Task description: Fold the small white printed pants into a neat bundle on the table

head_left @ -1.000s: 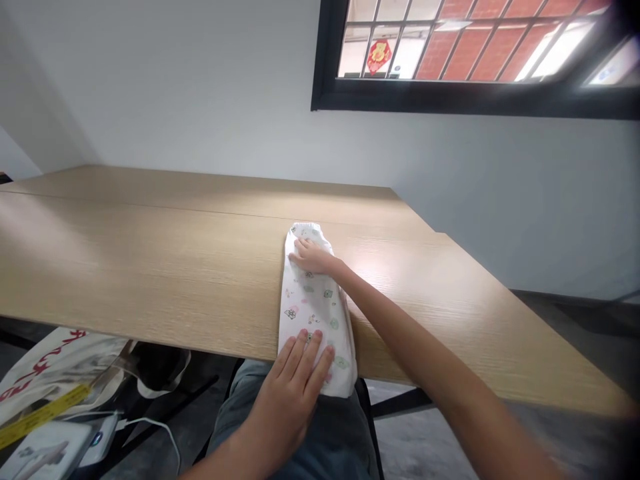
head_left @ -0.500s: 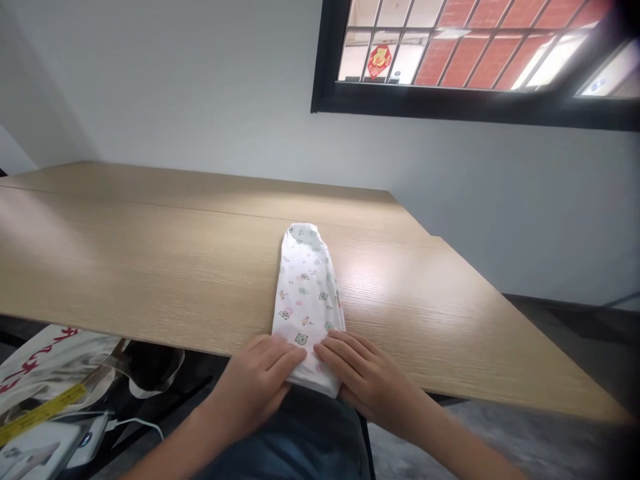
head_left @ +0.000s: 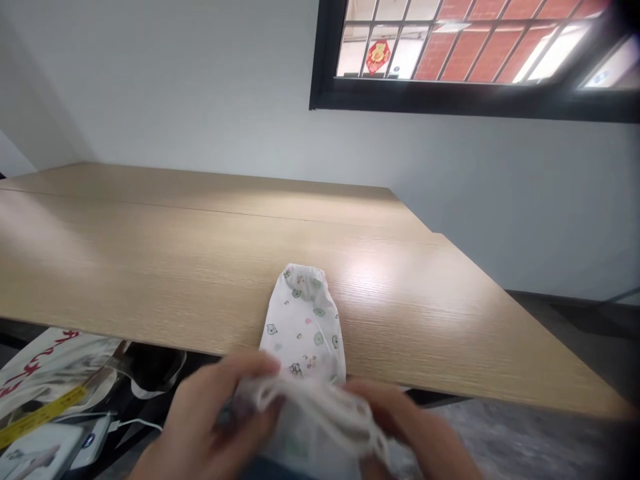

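two hands grip the near end of a small printed garment [head_left: 304,320], which is folded into a long narrow strip and lies on the wooden table [head_left: 150,267], running from the near edge away towards the wall. its cloth is white, dotted with little animal faces and spots in green, pink and grey. the far end is rounded and gathered, like an elastic band, and rests flat on the tabletop. the near end is off the table edge and bunched into soft, blurred folds between the hands.

the left hand [head_left: 210,417] comes in from the lower left. its thumb lies over the top of the bunched cloth and its fingers are curled beneath, so it is closed on the garment. the right hand [head_left: 417,437] comes in from the lower right with the back of the hand up and the fingers bent inward onto the same bunched end, so it too is closed on the cloth. both hands are blurred and sit low in the view, just in front of the table's near edge and close to each other.

under the table at the lower left lie a white bag with red lettering [head_left: 45,363], a yellow strip [head_left: 40,413] and a white device [head_left: 45,453]. a dark-framed window [head_left: 450,100] sits high in the pale wall [head_left: 200,87].
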Available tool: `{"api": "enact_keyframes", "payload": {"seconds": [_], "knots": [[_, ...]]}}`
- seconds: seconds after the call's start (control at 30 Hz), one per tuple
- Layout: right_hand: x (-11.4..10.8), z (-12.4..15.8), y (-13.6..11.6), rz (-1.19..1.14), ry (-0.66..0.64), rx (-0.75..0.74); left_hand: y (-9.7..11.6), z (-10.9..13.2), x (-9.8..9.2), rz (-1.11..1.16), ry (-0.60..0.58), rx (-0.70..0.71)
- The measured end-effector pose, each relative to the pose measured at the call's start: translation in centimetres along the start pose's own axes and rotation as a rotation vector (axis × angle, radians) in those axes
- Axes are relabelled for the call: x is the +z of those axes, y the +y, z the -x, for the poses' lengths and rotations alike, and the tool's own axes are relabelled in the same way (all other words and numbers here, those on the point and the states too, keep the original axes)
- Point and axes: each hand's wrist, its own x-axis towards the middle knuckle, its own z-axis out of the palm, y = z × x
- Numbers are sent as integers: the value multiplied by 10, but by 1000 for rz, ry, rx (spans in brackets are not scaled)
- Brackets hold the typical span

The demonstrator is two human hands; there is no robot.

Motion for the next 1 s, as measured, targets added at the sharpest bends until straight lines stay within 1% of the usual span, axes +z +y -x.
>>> {"api": "enact_keyframes", "payload": {"seconds": [0.03,0.07,0.1,0.13,0.17,0.2,0.27,0.3,0.37,0.4,0.43,0.47,0.5,0.53,0.57,0.6,0.63,0.67,0.73,0.77,0.8,0.87,0.93,1.0], "knots": [[-5,-12,2,-38,34,69,-3,-16,3,39,10,-95],[-12,-27,6,-85,72,146,-7,-34,7,72,-26,-190],[-19,-44,11,-158,85,229,-12,-54,11,96,-53,-251],[-25,-61,18,-198,109,275,-19,-75,16,71,-73,-293],[-32,-79,28,-182,153,312,-27,-95,22,21,-98,-311],[-37,-94,40,-139,195,342,-37,-113,29,-6,-115,-323],[-42,-119,67,-16,192,416,-59,-140,43,-61,-166,-349],[-43,-127,81,59,162,456,-70,-149,50,-87,-203,-366],[-41,-136,103,185,102,514,-91,-158,60,-150,-287,-399],[-39,-137,109,224,96,535,-98,-158,62,-180,-322,-410],[-37,-135,113,264,121,532,-102,-157,63,-208,-341,-416],[-35,-132,113,315,169,481,-104,-154,63,-233,-337,-413],[-32,-127,110,378,223,383,-103,-149,61,-256,-314,-400],[-30,-121,105,456,271,246,-99,-143,59,-275,-279,-373],[-26,-114,97,529,286,89,-94,-137,58,-287,-251,-331],[-22,-106,89,584,249,-62,-88,-130,57,-291,-246,-274],[-17,-98,80,611,161,-180,-82,-123,57,-284,-277,-206],[-10,-91,72,620,53,-238,-76,-116,59,-271,-344,-133],[5,-76,60,642,-145,-255,-71,-109,67,-244,-526,2],[14,-70,56,662,-202,-245,-70,-108,74,-241,-605,51],[23,-64,54,689,-218,-231,-71,-111,80,-246,-661,83],[39,-56,51,748,-181,-198,-76,-124,93,-271,-711,90],[51,-49,50,795,-119,-167,-82,-144,104,-291,-727,49],[59,-43,48,831,-66,-143,-86,-165,111,-285,-770,-3]]}}
